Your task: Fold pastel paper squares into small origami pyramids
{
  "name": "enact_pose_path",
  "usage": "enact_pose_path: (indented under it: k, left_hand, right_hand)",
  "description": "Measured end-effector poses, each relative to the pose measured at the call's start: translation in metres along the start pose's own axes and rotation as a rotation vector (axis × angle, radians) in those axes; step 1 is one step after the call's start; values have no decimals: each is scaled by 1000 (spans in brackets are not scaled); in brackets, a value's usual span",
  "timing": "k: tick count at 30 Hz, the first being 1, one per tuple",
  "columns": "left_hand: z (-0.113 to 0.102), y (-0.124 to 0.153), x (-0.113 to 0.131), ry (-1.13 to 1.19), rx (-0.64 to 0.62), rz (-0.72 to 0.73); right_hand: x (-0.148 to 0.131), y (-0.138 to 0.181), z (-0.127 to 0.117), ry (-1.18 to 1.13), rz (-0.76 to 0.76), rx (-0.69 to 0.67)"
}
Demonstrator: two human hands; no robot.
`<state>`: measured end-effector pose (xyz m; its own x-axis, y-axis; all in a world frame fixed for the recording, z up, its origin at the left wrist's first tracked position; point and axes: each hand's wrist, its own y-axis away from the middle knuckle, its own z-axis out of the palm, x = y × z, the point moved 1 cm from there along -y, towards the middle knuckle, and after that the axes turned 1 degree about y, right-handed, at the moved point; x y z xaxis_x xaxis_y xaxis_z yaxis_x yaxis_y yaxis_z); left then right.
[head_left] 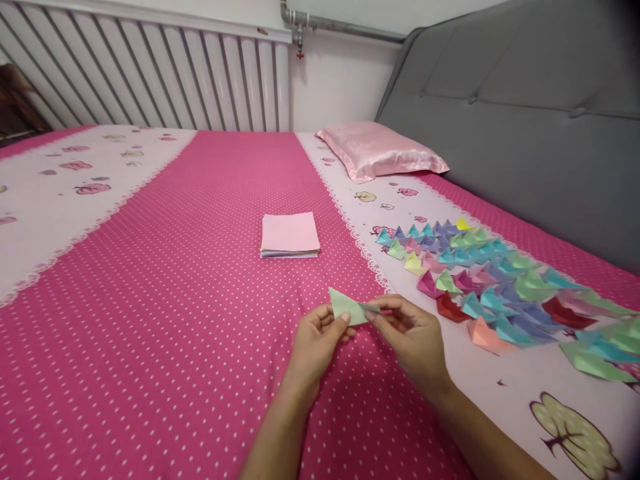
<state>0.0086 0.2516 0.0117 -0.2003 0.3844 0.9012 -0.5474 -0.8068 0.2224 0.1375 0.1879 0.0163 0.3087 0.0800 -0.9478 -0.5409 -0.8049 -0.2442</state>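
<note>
A light green folded paper piece (346, 307) is held just above the pink dotted bedsheet (165, 313). My left hand (315, 343) pinches its lower left edge between thumb and fingers. On its right end my right hand (413, 337) is closed, fingertips pinching. A stack of square paper sheets (290, 235) with a pink top sheet lies on the bed beyond my hands. To the right, several finished folded paper pieces (495, 290) in green, blue, purple, red and pink lie in overlapping rows.
A shiny pink pillow (380, 150) lies at the head of the bed against a grey padded headboard (525, 107). A white radiator cover (150, 70) lines the far wall. White bands with printed trees run along the sheet.
</note>
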Motion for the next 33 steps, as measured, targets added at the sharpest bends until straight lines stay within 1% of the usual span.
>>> enact_pose_path:
  k: [3, 6, 9, 12, 15, 17, 21, 23, 26, 29, 33]
  left_hand:
    - [-2, -1, -2, 8, -18, -9]
    - [-2, -2, -2, 36, -21, 7]
    - [-2, -2, -2, 82, -7, 13]
    - [-1, -1, -1, 102, -40, 0]
    - [1, 1, 3, 66, -68, -13]
    - [1, 3, 6, 59, -41, -12]
    - [1, 5, 11, 71, 61, 20]
    - [0, 5, 11, 55, 82, 22]
    - [-1, 3, 10, 46, 108, 2]
    - [-1, 2, 10, 76, 138, 16]
    - [-1, 2, 10, 89, 137, 17]
  right_hand:
    - [-3, 1, -1, 127, -213, 14]
    - [-6, 2, -1, 189, -327, -42]
    - [-6, 2, -2, 186, -341, -109]
    - [-4, 1, -1, 162, -312, -60]
    - [-4, 1, 1, 142, -337, -1]
    - [-4, 1, 2, 137, -344, 22]
    - [-5, 2, 2, 150, -322, 114]
    - [-4, 2, 2, 166, -350, 140]
    - [-4, 2, 2, 203, -406, 159]
    - [-5, 3, 2, 249, -465, 168]
    - [-6, 3, 2, 277, -517, 167]
